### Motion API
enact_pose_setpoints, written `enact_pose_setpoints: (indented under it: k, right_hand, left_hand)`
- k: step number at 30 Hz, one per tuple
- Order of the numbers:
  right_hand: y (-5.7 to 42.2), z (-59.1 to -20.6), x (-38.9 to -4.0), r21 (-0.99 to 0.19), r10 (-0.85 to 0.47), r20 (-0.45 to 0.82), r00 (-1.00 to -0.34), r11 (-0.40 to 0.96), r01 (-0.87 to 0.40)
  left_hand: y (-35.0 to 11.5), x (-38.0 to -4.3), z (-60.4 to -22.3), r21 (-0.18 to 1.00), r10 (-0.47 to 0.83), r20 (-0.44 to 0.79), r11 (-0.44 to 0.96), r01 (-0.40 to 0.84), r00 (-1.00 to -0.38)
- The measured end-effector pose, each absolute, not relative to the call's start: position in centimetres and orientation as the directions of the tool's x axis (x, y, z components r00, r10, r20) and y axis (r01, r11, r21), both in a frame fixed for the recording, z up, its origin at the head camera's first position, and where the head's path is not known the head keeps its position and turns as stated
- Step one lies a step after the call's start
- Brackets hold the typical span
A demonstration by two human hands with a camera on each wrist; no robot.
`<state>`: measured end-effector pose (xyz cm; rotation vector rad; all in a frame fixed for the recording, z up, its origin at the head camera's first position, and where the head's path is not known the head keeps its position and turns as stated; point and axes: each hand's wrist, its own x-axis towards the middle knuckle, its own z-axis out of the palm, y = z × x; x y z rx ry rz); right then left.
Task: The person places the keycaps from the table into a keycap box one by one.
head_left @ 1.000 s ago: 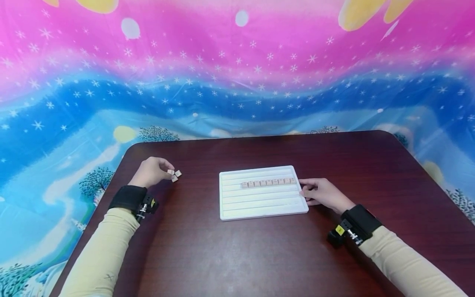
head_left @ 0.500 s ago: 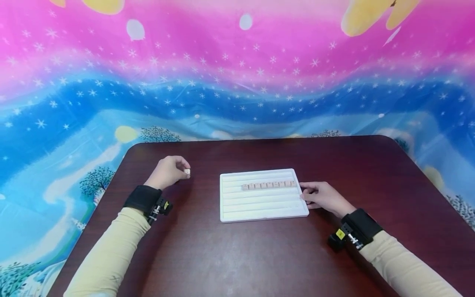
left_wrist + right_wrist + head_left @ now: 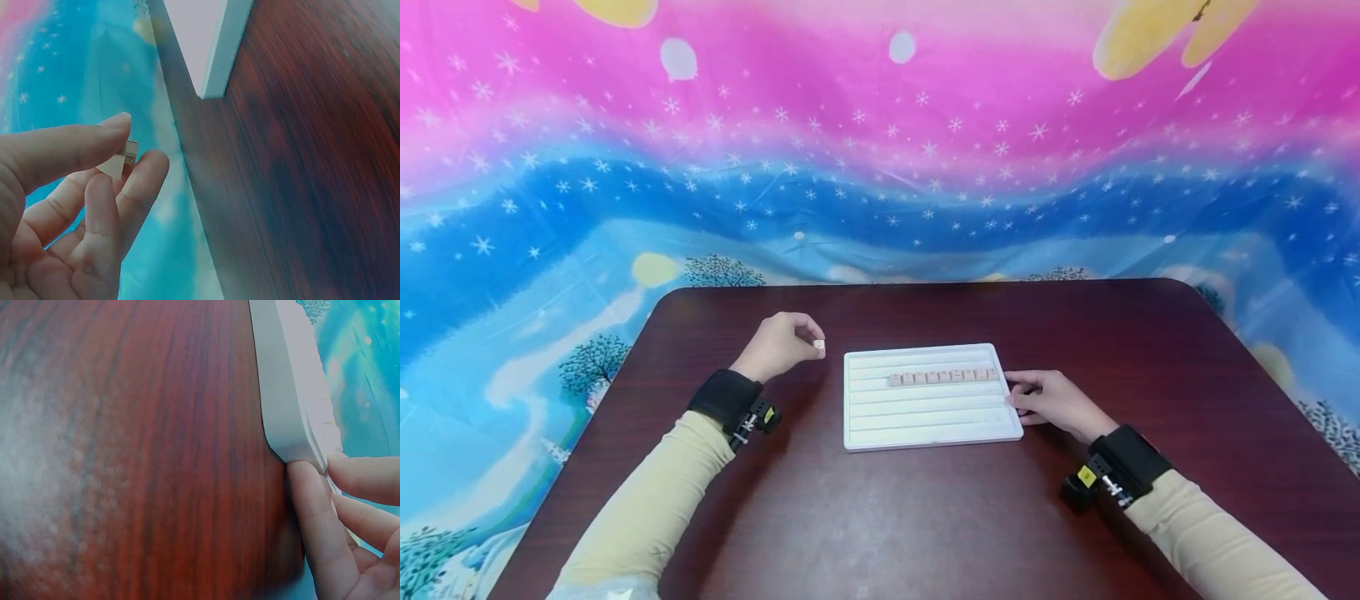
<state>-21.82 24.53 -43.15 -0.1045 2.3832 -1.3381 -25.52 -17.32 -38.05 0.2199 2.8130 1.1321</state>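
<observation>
Between thumb and fingertips my left hand (image 3: 778, 346) pinches a small cream keycap (image 3: 819, 343), held just left of the white tray (image 3: 868, 421). In the left wrist view the keycap (image 3: 115, 164) shows its pale side, partly covered by the thumb. A row of several cream keycaps (image 3: 943, 377) sits in one of the tray's upper grooves, reaching its right rim. My right hand (image 3: 1060, 404) grips the tray's right edge. Seen in the right wrist view, the thumb is at the top rim of the tray (image 3: 284, 394) and a finger lies against its outer side.
The dark red-brown table (image 3: 880, 517) lies under everything. Behind it hangs a pink and blue printed cloth (image 3: 880, 167). Each wrist wears a black strap with a small camera, the left camera (image 3: 766, 414) hanging low over the table.
My left hand has moved right toward the tray, carrying one keycap. Two other keycaps seen beside it earlier no longer show. The right hand and the tray stay in place.
</observation>
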Motion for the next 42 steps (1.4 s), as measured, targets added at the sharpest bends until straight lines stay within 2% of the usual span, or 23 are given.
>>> enact_pose_setpoints:
  k: [23, 42]
  right_hand:
    - [24.6, -43.3, -22.1, -0.830, -0.247, -0.314, -0.917, 0.541, 0.139]
    - [24.6, -43.3, -22.1, -0.835, -0.254, -0.316, -0.914, 0.531, 0.141]
  left_hand:
    - [-10.8, -26.4, -39.0, 0.737, 0.271, -0.038, 0.658, 0.156, -0.962]
    - [-8.6, -26.2, -40.8, 0.568, 0.293, -0.103, 0.801, 0.186, -0.951]
